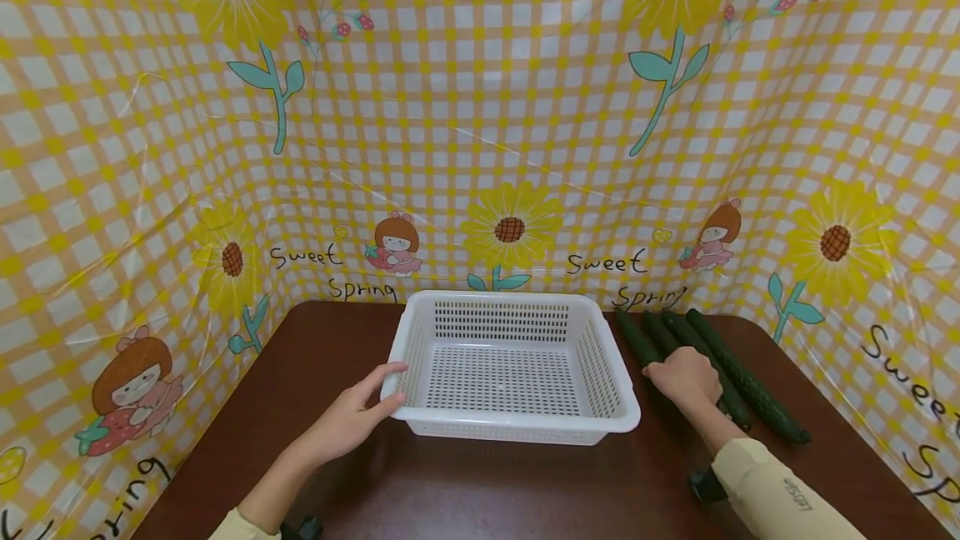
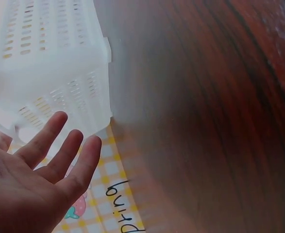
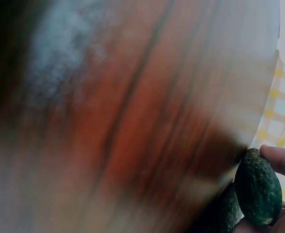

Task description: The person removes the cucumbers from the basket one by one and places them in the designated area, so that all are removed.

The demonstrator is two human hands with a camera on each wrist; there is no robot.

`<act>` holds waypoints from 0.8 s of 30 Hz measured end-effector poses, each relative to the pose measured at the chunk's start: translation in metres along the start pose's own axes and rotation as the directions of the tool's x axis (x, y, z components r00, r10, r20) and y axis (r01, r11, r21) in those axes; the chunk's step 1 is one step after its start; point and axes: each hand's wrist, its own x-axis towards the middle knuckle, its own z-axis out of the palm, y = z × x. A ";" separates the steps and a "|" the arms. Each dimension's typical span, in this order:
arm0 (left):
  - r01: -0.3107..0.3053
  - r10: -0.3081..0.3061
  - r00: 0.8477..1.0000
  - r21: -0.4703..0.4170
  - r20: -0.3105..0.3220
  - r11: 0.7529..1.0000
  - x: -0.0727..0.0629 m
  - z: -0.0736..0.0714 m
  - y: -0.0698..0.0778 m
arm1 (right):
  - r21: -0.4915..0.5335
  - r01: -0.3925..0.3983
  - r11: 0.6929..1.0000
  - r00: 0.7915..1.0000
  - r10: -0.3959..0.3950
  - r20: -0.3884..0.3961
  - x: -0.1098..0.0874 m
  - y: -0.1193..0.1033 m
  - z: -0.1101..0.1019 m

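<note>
A white perforated plastic basket [image 1: 510,419] stands on the table. My left hand [image 1: 348,415] is at its front left corner, with thumb and index finger touching the rim. In the left wrist view the other fingers of this left hand [image 2: 55,170] extend loosely beside the basket's outer wall [image 2: 69,92]. To the right of the basket, my right hand [image 1: 686,377] grips a cucumber among several dark green ones. The right wrist view shows the end of the held cucumber [image 3: 259,189] between thumb and fingers, with another cucumber [image 3: 225,211] close beside it.
The outermost cucumber [image 1: 750,382] lies slanted along the right side of the dark brown table [image 1: 480,490]. A yellow checked cloth [image 1: 465,107] with sunflowers and cartoon figures surrounds the table at the back and both sides.
</note>
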 end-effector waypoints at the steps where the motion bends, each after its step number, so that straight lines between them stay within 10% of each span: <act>1: 0.003 -0.003 1.000 0.000 -0.002 1.000 0.000 0.000 0.000 | -0.012 0.005 1.000 1.000 -0.005 0.002 0.000 0.001 0.000; 24: -0.003 0.003 1.000 -0.013 0.012 1.000 -0.001 -0.002 0.005 | -0.118 0.121 0.986 0.993 -0.120 0.023 0.006 0.007 -0.013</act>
